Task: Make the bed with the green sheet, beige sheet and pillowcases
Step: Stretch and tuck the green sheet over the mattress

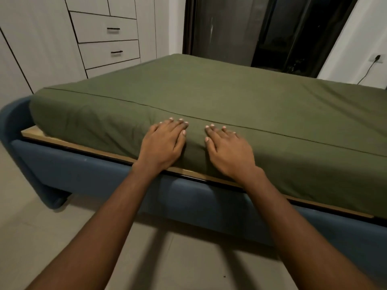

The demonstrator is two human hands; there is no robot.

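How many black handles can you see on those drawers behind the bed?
2. The upper handle is on the upper drawer; the lower handle is on the lower drawer just beneath. More may be hidden lower down or out of view.

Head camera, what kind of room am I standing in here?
Most likely a bedroom: the green sheet lies stretched flat above a blue bed frame, and a pale wardrobe with drawers stands beyond it.
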